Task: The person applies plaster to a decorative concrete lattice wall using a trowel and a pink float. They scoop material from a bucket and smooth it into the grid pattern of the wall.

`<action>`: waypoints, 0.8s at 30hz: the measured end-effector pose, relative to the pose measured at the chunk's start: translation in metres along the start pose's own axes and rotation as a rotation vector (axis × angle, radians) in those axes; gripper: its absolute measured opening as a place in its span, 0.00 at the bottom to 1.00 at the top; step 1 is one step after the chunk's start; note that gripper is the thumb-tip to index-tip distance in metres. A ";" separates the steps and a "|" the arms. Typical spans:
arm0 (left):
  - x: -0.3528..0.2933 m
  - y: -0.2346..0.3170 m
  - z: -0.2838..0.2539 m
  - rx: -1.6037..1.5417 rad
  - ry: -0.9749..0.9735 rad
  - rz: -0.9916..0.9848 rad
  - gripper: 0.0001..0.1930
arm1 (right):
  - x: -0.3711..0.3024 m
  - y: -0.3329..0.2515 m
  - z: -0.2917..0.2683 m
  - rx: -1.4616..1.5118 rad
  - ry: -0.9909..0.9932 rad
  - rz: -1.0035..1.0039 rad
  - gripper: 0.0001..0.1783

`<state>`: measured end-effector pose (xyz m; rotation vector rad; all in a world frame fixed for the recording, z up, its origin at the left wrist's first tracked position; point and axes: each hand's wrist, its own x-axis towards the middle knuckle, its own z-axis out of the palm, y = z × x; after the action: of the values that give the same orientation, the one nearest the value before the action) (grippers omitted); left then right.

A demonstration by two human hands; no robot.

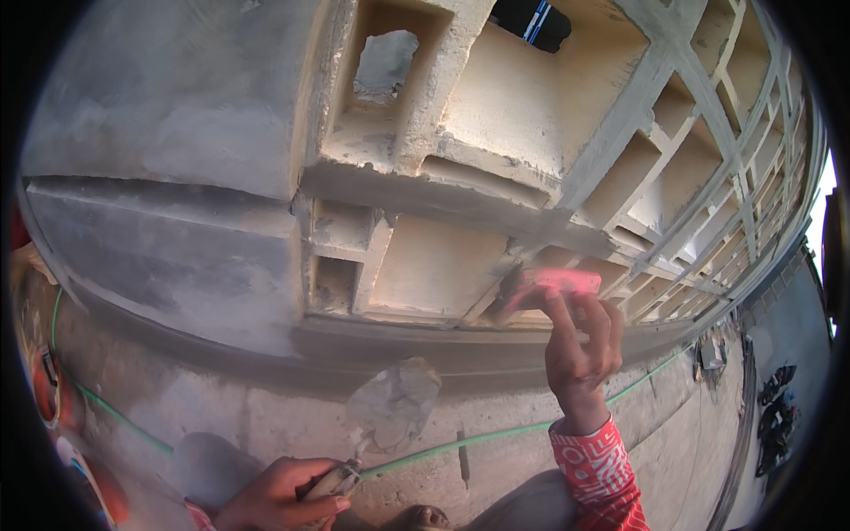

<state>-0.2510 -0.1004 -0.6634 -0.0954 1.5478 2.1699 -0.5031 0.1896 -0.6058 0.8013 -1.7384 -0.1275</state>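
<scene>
Two hands at a lattice wall, a trowel in one and a pink tool in the other

At the far left stands a smooth grey wall panel point(168, 257), with a groove running across its lower part. Near left, a round orange thing point(111, 491) sits partly cut off at the rim of the view. A green hose point(505, 434) runs along the ground point(522, 465), passing behind the left hand point(288, 496). That hand is wrapped around the handle of the trowel point(394, 403), whose grey blade points away toward the foot of the wall.

In the middle, the pale lattice wall point(434, 199) rises, its square and slanted openings framed by grey bars. To the right, the right hand point(580, 345) grips the pink tool point(567, 281), raised at the lower edge of the lattice; blur hides its exact shape, and whether it touches the wall I cannot tell. A red and white patterned sleeve point(598, 465) covers the forearm. Far right, dark motorbikes point(775, 420) stand on grey ground.
</scene>
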 end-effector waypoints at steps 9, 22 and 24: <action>0.014 -0.009 -0.012 0.179 -0.043 0.012 0.17 | 0.009 0.006 -0.001 -0.045 0.024 0.031 0.28; 0.013 -0.014 -0.017 0.170 0.010 -0.004 0.10 | 0.025 -0.018 -0.021 -0.221 -0.107 0.095 0.28; 0.013 -0.014 -0.016 0.180 0.015 -0.015 0.10 | 0.027 -0.021 -0.030 -0.256 -0.151 0.078 0.31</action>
<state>-0.2600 -0.1074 -0.6861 -0.0648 1.7370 2.0118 -0.4701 0.1681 -0.5838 0.5465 -1.8469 -0.3583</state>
